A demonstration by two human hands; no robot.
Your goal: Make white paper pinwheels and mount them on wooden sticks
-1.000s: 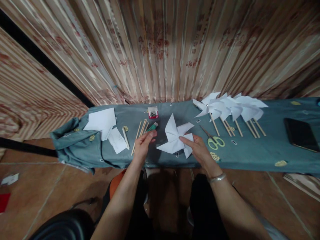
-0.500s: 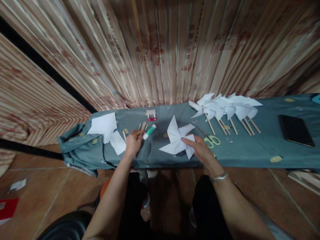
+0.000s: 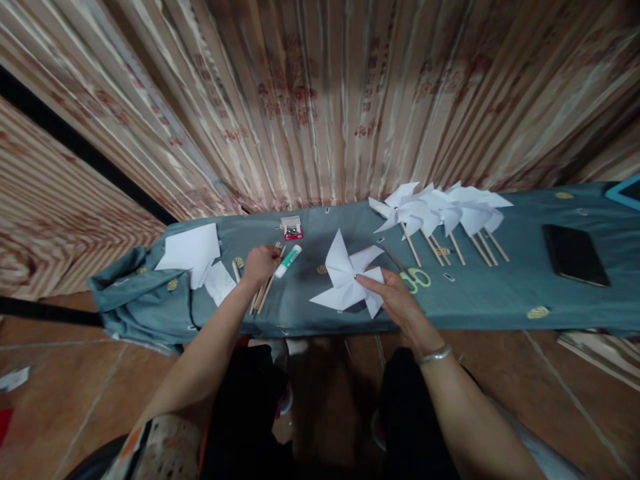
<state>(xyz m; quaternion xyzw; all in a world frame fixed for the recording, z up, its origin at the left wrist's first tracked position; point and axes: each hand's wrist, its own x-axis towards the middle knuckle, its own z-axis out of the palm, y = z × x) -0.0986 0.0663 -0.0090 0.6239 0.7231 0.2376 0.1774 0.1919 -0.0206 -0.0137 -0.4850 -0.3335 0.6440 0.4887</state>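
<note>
My right hand (image 3: 393, 293) holds a white paper pinwheel (image 3: 343, 272) with the thumb on top beside the small pin at its middle. No stick shows on this pinwheel. My left hand (image 3: 263, 264) is closed, its fingertips pinching at the upper part of a few wooden sticks (image 3: 263, 298) lying on the cloth. How many sticks are between the fingers is hidden. A green and white glue stick (image 3: 288, 261) lies just right of the left fingers. Behind it stands an open small red box (image 3: 293, 229) of metal pins.
White paper sheets (image 3: 193, 247) lie at the left of the cloth-covered bench (image 3: 490, 307). Scissors (image 3: 415, 280) with green handles lie by my right hand. Several finished pinwheels (image 3: 450, 210) on sticks overlap at the back right. Farther right is a black phone (image 3: 575, 253).
My left hand has shifted over the sticks, whose lower lengths now show below it. The view has moved slightly to the right. My right hand keeps the pinwheel.
</note>
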